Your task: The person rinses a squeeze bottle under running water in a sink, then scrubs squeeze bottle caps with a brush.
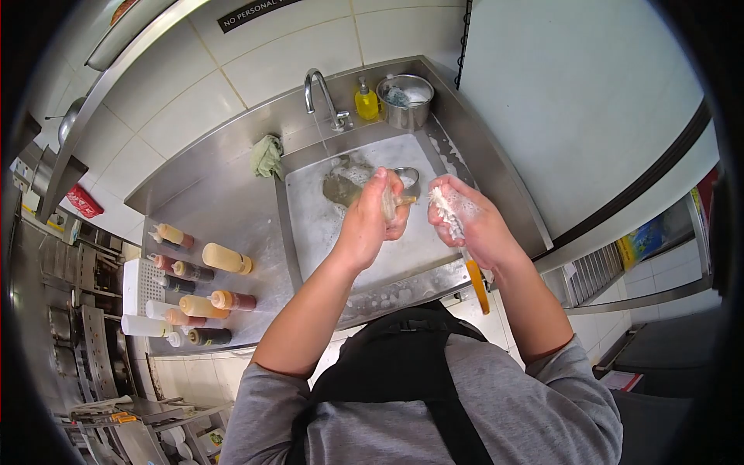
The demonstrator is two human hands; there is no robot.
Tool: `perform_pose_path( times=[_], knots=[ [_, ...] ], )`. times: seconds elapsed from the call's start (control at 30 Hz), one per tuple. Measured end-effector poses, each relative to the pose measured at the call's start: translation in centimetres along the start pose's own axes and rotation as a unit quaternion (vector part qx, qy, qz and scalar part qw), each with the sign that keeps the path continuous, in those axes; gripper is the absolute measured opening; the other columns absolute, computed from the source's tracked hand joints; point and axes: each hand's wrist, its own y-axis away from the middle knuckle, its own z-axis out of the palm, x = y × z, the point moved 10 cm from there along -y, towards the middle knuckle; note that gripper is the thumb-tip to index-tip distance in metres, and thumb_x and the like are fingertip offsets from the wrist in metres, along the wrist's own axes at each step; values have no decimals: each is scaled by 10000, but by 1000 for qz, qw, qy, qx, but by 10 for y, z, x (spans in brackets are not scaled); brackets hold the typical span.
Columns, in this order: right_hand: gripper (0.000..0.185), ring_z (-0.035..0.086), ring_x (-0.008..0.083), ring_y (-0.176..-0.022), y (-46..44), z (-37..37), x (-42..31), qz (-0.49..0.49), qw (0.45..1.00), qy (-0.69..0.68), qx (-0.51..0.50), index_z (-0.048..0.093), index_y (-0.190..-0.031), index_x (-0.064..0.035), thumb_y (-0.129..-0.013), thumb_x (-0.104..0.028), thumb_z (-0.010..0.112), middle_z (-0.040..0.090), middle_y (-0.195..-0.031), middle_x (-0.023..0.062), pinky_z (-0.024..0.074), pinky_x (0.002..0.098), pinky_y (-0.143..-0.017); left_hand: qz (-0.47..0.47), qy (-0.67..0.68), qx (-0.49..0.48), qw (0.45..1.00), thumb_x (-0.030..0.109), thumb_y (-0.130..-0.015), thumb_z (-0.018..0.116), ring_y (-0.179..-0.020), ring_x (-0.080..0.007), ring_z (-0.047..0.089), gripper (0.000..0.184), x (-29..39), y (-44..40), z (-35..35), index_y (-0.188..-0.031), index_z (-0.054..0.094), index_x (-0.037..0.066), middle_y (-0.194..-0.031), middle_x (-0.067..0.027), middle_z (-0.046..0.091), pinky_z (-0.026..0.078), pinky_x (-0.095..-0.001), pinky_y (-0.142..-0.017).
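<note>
Over the soapy sink (325, 263), my left hand (370, 217) is closed around a squeeze bottle cap (404, 201); it looks translucent, and its tan nozzle points right. My fingers cover much of it. Just to the right, my right hand (482, 229) grips a scrub brush with wet, foamy white bristles (446, 211) facing the cap, a small gap apart. An orange handle (477, 287) sticks out below that hand. Behind my left hand, a small round metal container (407, 178) sits in the suds.
Water runs from the faucet (318, 93). Yellow soap bottle (366, 101) and metal pot (406, 105) with scouring pads stand behind the sink. A green cloth (267, 157) lies at its left rim. Several sauce bottles (227, 258) and a white perforated basket (143, 287) occupy the left counter.
</note>
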Motion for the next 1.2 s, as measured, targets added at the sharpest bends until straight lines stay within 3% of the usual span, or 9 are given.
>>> perform_pose_path(
  times=[0.03, 0.1, 0.23, 0.3, 0.5, 0.7, 1.1, 1.2],
  knots=[
    [226, 386, 58, -528, 0, 0, 2, 1, 1000, 0, 0, 491, -1057, -87, -983, -289, 421, 493, -715, 1, 262, 196, -434, 4, 0, 0, 1000, 473, -972, 248, -449, -71, 197, 405, 1, 0, 0, -818, 394, 129, -519, 17, 319, 163, -238, -413],
    [187, 430, 45, -667, 1, 5, -2, -35, 997, 63, -15, 480, -1040, -92, -990, -259, 411, 499, -809, 4, 346, 191, -532, 4, -5, 3, 1000, 477, -971, 251, -449, -72, 197, 406, 0, 1, 2, -818, 393, 128, -519, 17, 317, 163, -238, -414],
    [152, 457, 75, -721, -1, 6, -8, -101, 978, 180, -7, 459, -1004, -65, -985, -207, 409, 492, -832, 12, 401, 241, -597, 2, -1, 12, 1000, 482, -971, 253, -448, -74, 199, 408, -2, 1, 2, -820, 390, 128, -519, 16, 314, 165, -239, -417],
    [137, 488, 137, -735, 1, 2, -20, -181, 949, 257, 20, 440, -984, -37, -975, -171, 416, 496, -816, 54, 426, 305, -656, 7, -7, 9, 1000, 482, -971, 254, -447, -75, 202, 407, -1, 1, 1, -822, 391, 128, -517, 16, 316, 167, -240, -419],
    [136, 543, 295, -749, 11, 19, -36, -257, 888, 377, 50, 418, -996, -29, -961, -161, 420, 533, -848, 151, 429, 371, -698, 12, -24, 17, 999, 485, -971, 256, -443, -76, 213, 405, 1, 2, 2, -827, 389, 130, -509, 14, 316, 170, -242, -418],
    [157, 578, 394, -778, 11, 12, -33, -232, 874, 418, 88, 413, -1014, -50, -953, -192, 438, 579, -838, 177, 433, 439, -670, 29, -30, 11, 999, 483, -971, 256, -439, -75, 218, 403, 3, 2, 1, -831, 387, 129, -507, 8, 327, 170, -242, -415],
    [154, 574, 413, -754, 15, 20, -35, -246, 859, 440, 88, 404, -1000, -59, -944, -193, 455, 584, -806, 188, 422, 473, -636, 49, -84, 26, 995, 492, -975, 237, -442, -73, 238, 419, 7, 5, 3, -837, 381, 124, -524, 9, 343, 186, -237, -422],
    [137, 567, 396, -755, 14, 14, -36, -235, 871, 422, 86, 405, -993, -49, -946, -169, 450, 571, -824, 184, 428, 445, -654, 47, -79, 27, 995, 492, -976, 234, -444, -75, 247, 421, 7, 5, 0, -839, 381, 122, -534, 6, 352, 193, -238, -426]
  ],
)
